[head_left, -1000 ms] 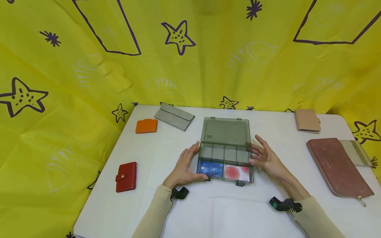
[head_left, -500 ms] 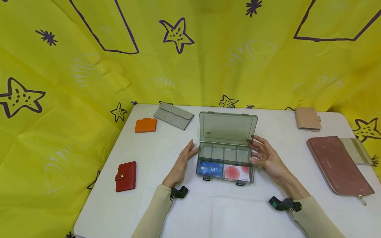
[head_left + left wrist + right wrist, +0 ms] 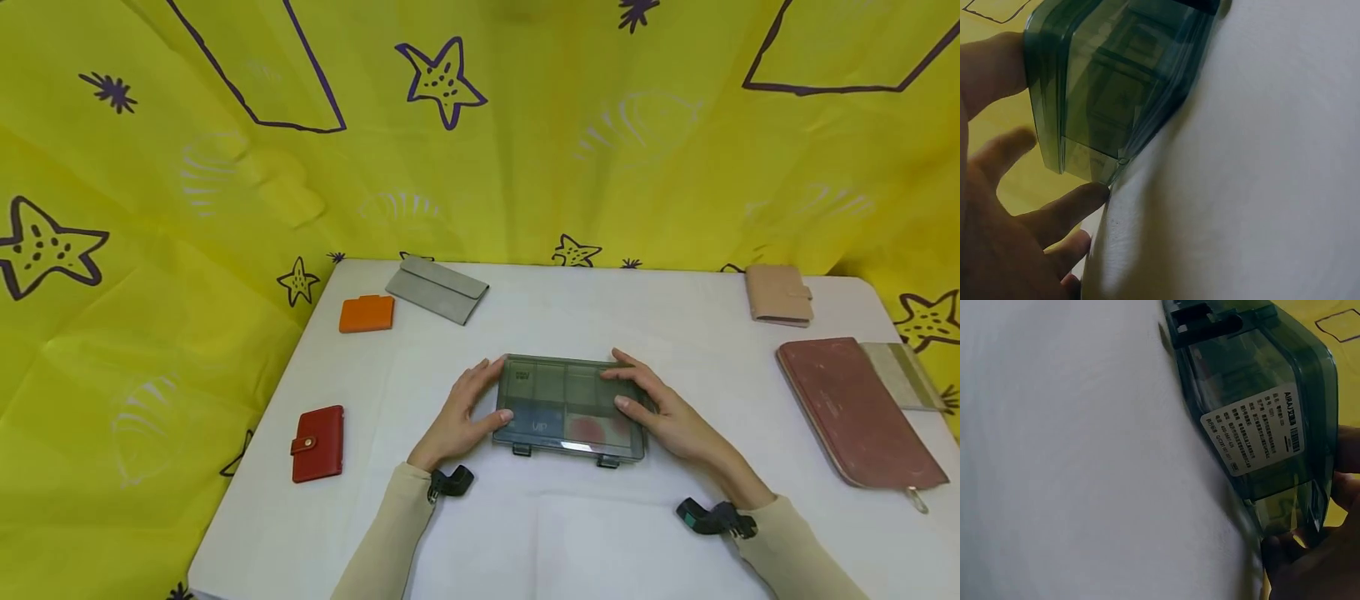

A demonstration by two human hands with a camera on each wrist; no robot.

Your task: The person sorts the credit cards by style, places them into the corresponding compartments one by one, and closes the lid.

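A translucent grey-green plastic compartment box (image 3: 562, 383) lies on the white table with its lid down. Through the lid show a blue VIP card (image 3: 536, 422) and a white card with red circles (image 3: 596, 429). My left hand (image 3: 459, 421) lies along the box's left end, thumb on the lid and fingers extended by the side. My right hand (image 3: 667, 412) grips the opposite end, thumb and fingers over the lid's edge. Two clasps jut from the front edge, the right one (image 3: 608, 462) among them. A printed label (image 3: 1257, 431) shows in the right wrist view.
Left of the box lie a red snap wallet (image 3: 318, 444), an orange card holder (image 3: 367, 314) and a grey envelope pouch (image 3: 438, 289). On the right are a beige wallet (image 3: 777, 294), a maroon zip wallet (image 3: 858, 412) and a beige striped item (image 3: 902, 377). Yellow cloth (image 3: 525, 183) hangs behind.
The box's lid, standing open before, has swung down onto the base along with my right hand. My left hand drew slightly back from the box, then returned with its thumb on the lid.
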